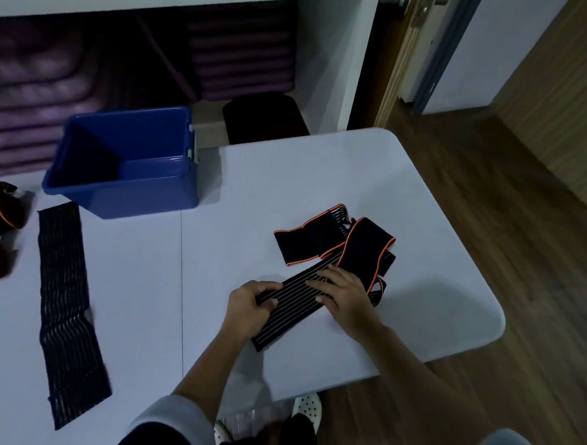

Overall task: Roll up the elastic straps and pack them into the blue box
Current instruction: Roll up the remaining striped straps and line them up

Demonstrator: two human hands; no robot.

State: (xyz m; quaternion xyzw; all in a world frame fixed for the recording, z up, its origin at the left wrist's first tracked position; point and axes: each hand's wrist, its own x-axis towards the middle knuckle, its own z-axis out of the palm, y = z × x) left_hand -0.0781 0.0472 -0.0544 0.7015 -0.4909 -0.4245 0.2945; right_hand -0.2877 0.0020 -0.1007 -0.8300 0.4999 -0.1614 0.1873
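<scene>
A black elastic strap (pixel 321 256) with orange edging and pale stripes lies bunched on the white table (pixel 286 188), right of centre. My left hand (pixel 249 304) pinches the strap's near striped end, thumb on top. My right hand (pixel 343 294) presses flat on the strap just beyond it, fingers spread. The blue box (pixel 128 163) stands open at the back left, with nothing visible inside. A second black strap (pixel 66 301) lies stretched flat at the left. Rolled straps (pixel 0 228) with orange edges sit at the far left edge.
A white shelf unit (pixel 328 57) behind the table holds stacked purple mats (pixel 238 54) and a dark object (pixel 266 118). The table's rounded right corner overhangs a wooden floor (pixel 486 195). A door frame (pixel 401 59) stands at the back right. My feet in white shoes (pixel 307 406) show below the table.
</scene>
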